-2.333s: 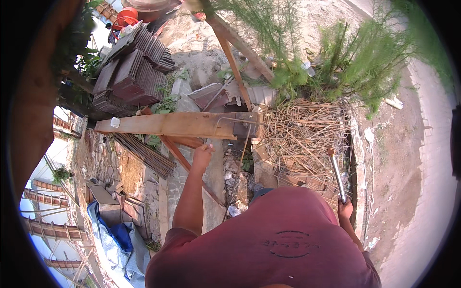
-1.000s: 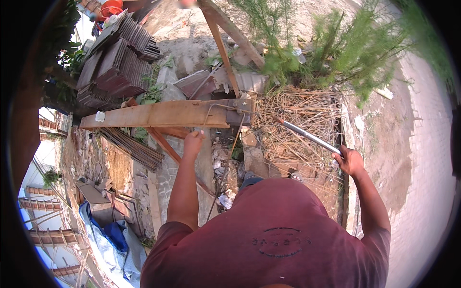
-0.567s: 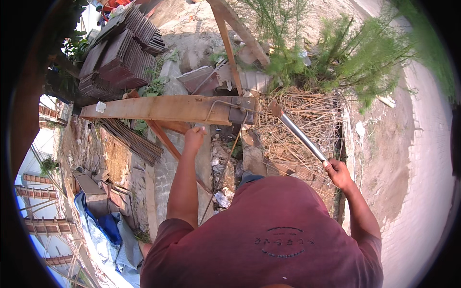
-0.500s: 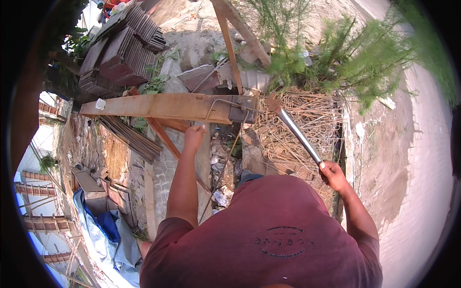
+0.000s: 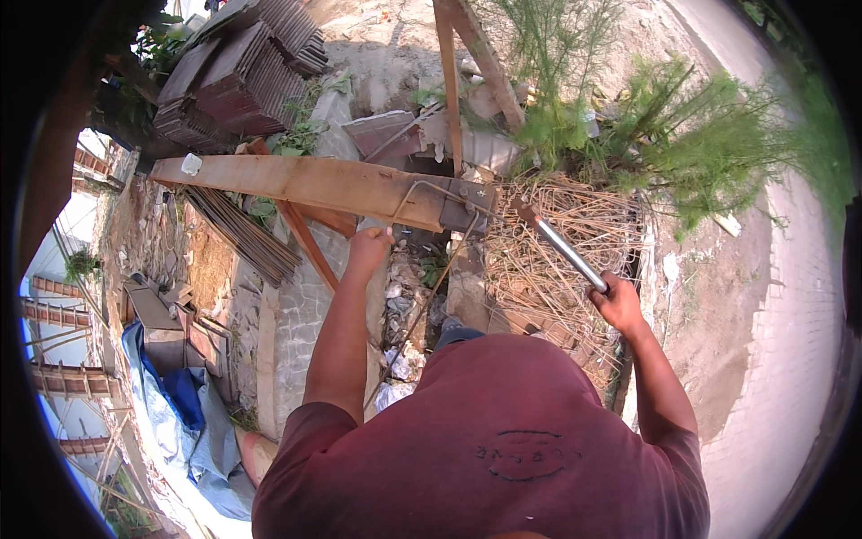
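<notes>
A wooden beam (image 5: 332, 184) lies across in front of me, with a dark metal plate (image 5: 460, 205) on its right end. My left hand (image 5: 370, 251) is closed at the near edge of the beam, around the end of a bent steel rod (image 5: 402, 199). This rod runs up over the beam and across the plate to the right. My right hand (image 5: 618, 304) grips the lower end of a shiny pipe-handled rebar bender (image 5: 567, 251). Its rusty head is by the rod's right end; whether they touch I cannot tell.
A tangle of rusty wire rods (image 5: 566, 260) lies right of the beam, below a feathery green bush (image 5: 646, 126). Stacked roof tiles (image 5: 247, 85) stand at the far left. Straight rods (image 5: 242, 235) lie beneath the beam; a blue tarp (image 5: 193, 431) is lower left.
The bender's handle points more toward the beam end, and my right hand has moved slightly up and left. My left hand keeps its grip by the beam. The whole view has shifted a little.
</notes>
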Demonstrator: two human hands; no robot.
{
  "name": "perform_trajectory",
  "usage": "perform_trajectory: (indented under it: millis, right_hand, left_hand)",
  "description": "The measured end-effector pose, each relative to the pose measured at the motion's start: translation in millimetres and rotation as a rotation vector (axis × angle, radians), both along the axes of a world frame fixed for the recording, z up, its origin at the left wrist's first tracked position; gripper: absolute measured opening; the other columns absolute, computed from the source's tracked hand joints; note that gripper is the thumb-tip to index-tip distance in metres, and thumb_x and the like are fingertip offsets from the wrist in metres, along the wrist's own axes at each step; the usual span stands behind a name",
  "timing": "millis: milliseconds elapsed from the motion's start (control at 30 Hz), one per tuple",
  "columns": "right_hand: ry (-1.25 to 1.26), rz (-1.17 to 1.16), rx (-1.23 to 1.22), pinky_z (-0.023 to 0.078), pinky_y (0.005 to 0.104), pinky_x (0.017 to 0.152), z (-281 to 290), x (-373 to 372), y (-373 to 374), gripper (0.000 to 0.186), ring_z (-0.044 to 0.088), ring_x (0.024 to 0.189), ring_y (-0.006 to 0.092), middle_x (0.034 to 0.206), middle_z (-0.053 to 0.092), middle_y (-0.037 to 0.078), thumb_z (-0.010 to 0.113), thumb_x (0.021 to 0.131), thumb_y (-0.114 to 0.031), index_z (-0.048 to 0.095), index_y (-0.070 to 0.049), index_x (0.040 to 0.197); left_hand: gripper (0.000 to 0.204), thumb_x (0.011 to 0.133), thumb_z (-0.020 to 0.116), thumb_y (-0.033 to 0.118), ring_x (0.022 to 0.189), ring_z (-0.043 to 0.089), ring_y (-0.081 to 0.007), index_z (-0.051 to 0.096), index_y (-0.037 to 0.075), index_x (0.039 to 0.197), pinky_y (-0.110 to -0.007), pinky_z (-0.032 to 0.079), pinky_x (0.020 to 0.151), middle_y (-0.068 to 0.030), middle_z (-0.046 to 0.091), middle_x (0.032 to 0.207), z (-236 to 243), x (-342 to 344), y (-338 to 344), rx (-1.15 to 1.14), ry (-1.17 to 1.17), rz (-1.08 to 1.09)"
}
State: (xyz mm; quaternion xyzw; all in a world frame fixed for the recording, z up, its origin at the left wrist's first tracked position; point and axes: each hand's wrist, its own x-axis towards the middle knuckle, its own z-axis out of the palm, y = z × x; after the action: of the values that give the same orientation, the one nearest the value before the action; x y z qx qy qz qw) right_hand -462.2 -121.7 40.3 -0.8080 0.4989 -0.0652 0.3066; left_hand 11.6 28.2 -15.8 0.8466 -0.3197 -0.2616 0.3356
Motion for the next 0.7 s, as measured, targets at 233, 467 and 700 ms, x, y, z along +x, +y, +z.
perform_trajectory:
  millis: [233,467,700]
  right_hand:
    - [0.348,0.363,-0.387,0.048,0.0450,0.063,14,61,-136,0.030,0.061,0.067,0.0372,0.069,0.062,0.015,0.066,0.075,-0.038,0.059,-0.009,0.077]
    - [0.139,0.751,-0.625,0.046,0.0459,0.061,1,119,-236,0.017,0.058,0.065,0.0347,0.060,0.056,0.011,0.065,0.064,-0.022,0.054,-0.010,0.068]
    - [0.351,0.956,-0.589,0.043,0.0398,0.079,7,192,-279,0.011,0.059,0.077,0.0261,0.069,0.058,0.006,0.063,0.065,-0.013,0.059,-0.011,0.076]
  left_hand:
    - [0.031,0.088,0.060,0.030,0.065,0.056,-0.0165,0.070,0.000,0.087,-0.033,0.044,0.064,-0.0117,0.064,0.070,19,-7,-3,0.081,0.083,0.003]
    - [0.032,0.089,0.059,0.030,0.063,0.056,-0.0170,0.069,0.000,0.086,-0.035,0.043,0.062,-0.0091,0.062,0.065,22,-6,-6,0.197,-0.007,-0.037]
    - [0.032,0.089,0.059,0.031,0.059,0.049,-0.0145,0.068,0.001,0.084,-0.033,0.042,0.059,-0.0060,0.054,0.059,21,-10,-4,0.127,0.118,0.021]
